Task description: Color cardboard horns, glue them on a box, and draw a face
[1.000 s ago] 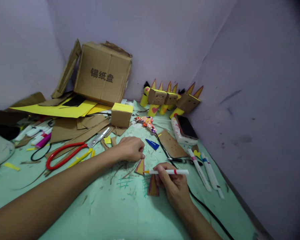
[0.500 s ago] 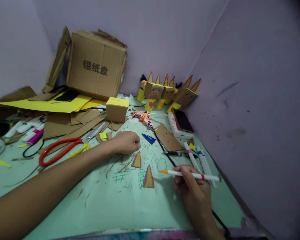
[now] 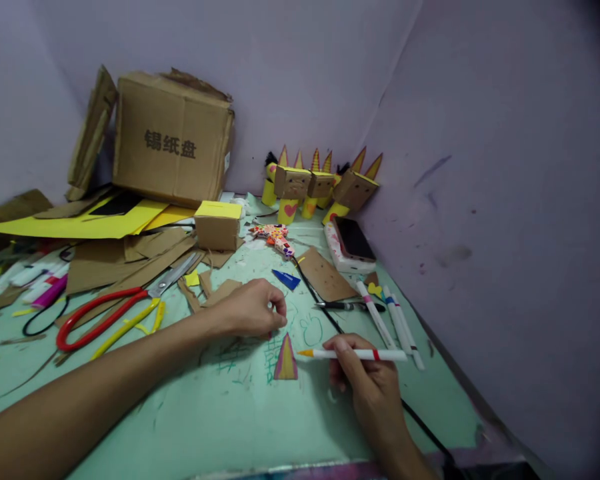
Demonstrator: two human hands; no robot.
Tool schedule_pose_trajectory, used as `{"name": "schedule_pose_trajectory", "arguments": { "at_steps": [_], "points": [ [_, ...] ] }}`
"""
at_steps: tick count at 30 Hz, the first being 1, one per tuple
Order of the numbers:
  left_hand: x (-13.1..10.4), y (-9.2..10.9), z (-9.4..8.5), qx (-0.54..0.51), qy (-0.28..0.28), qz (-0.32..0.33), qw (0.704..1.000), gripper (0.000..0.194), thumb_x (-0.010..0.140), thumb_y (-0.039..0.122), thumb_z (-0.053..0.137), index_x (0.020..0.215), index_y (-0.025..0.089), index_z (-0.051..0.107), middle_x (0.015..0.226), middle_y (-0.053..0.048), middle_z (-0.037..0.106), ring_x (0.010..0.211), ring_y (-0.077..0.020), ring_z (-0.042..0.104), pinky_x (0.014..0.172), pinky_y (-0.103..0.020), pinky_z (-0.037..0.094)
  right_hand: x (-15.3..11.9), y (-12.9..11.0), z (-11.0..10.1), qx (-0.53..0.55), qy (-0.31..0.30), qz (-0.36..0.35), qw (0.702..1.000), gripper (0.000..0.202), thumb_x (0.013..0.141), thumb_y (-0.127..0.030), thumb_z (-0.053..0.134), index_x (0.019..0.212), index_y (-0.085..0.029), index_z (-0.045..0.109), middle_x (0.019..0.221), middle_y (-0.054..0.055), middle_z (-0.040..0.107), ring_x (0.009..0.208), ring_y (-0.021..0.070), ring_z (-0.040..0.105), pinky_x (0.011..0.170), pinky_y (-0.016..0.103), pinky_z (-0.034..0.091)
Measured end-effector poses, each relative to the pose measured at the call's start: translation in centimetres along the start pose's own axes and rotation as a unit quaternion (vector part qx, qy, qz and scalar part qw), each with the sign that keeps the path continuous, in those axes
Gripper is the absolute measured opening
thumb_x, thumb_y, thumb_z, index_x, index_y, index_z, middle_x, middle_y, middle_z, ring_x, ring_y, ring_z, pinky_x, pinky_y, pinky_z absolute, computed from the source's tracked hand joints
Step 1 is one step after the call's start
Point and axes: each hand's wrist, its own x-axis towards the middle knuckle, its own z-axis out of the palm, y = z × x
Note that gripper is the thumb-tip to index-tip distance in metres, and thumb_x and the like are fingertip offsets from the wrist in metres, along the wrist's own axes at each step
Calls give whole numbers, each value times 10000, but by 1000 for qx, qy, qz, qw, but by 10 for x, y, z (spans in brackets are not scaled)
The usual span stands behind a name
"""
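Observation:
My right hand [image 3: 365, 380] holds a white marker [image 3: 380, 355] with a red band, its orange tip pointing left. Just left of that tip, a cardboard triangle [image 3: 286, 360] with a yellow middle and purple edges lies on the green table [image 3: 220, 433]. Above it my left hand [image 3: 255, 308] rests with curled fingers near the tabletop. The second triangle is mostly hidden beneath this hand, and whether the fingers grip it cannot be made out. Green marker lines show on the table around the triangle.
Red-handled scissors [image 3: 125, 307] and cardboard scraps lie left. A small yellow-topped box [image 3: 217, 225], a large carton [image 3: 175, 137] and cardboard figures [image 3: 353, 190] stand behind. Right are a phone [image 3: 354, 239], markers [image 3: 377, 317] and a black cable [image 3: 420, 420].
My left hand has moved down over the smaller triangle, its fingers now reaching forward. My right hand has brought the marker tip closer to the larger triangle. The view has shifted slightly right.

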Motion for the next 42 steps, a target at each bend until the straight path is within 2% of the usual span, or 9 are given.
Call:
{"name": "schedule_pose_trajectory", "arguments": {
  "at_steps": [3, 10, 16, 23, 29, 32, 36, 39, 42],
  "points": [
    [1, 1, 6, 18, -3, 3, 1000, 121, 616, 243, 601, 662, 208, 708, 583, 13, 654, 603, -151, 585, 502, -224, 360, 2, 2, 1, -3, -19, -1, 1000, 351, 861, -441, 506, 690, -171, 653, 466, -27, 497, 439, 115, 448, 434, 226, 331],
    [7, -2, 12, 51, -3, -5, 999, 152, 610, 347, 652, 678, 229, 718, 636, 0, 679, 642, -172, 601, 507, -238, 356, -2, -3, 6, -7, -2, 7, 1000, 349, 859, -438, 506, 681, -173, 646, 469, -34, 472, 440, 114, 429, 435, 227, 307],
    [6, 3, 11, 82, 1, -9, 997, 161, 601, 379, 667, 677, 244, 712, 653, -3, 682, 639, -180, 604, 503, -250, 345, -6, -6, 8, -33, -71, -34, 996, 349, 889, -409, 472, 671, -180, 619, 508, -31, 460, 470, 117, 408, 447, 231, 293],
    [8, 0, 12, 95, -4, 10, 995, 156, 600, 393, 677, 665, 251, 687, 668, 6, 686, 664, -181, 610, 506, -250, 335, -6, -7, 9, -36, -66, -48, 996, 325, 896, -377, 469, 691, -180, 627, 521, -33, 466, 477, 114, 407, 454, 230, 294],
    [7, -2, 15, 104, 2, 20, 994, 159, 608, 408, 671, 662, 258, 671, 679, 15, 690, 676, -183, 612, 504, -251, 326, -6, -10, 9, -46, -121, -82, 988, 281, 894, -330, 490, 718, -179, 648, 538, -31, 473, 499, 111, 421, 458, 226, 290],
    [7, -3, 15, 108, 2, 22, 994, 159, 614, 409, 670, 663, 258, 670, 683, 14, 692, 675, -185, 613, 499, -250, 319, -8, -10, 8, -37, -130, -53, 989, 309, 886, -348, 490, 675, -172, 631, 531, -30, 464, 503, 110, 414, 469, 229, 288],
    [7, -4, 15, 113, 3, 23, 993, 167, 620, 414, 670, 681, 258, 673, 693, 9, 692, 678, -189, 611, 495, -251, 313, -10, -10, 7, 5, -103, 12, 995, 341, 875, -405, 483, 666, -171, 617, 496, -41, 440, 464, 104, 383, 448, 232, 268],
    [6, -4, 15, 115, 3, 26, 993, 162, 625, 410, 668, 683, 258, 671, 688, 13, 686, 673, -184, 610, 500, -252, 321, -10, -11, 8, -7, -80, 4, 997, 340, 875, -404, 486, 668, -170, 621, 511, -32, 463, 474, 107, 393, 452, 235, 267],
    [6, -3, 15, 116, 4, 28, 993, 163, 625, 412, 669, 670, 255, 665, 678, 12, 681, 678, -188, 612, 503, -256, 324, -10, -10, 7, -14, -95, -3, 995, 335, 863, -395, 501, 642, -169, 611, 506, -35, 448, 475, 105, 372, 453, 237, 253]
  ]
}}
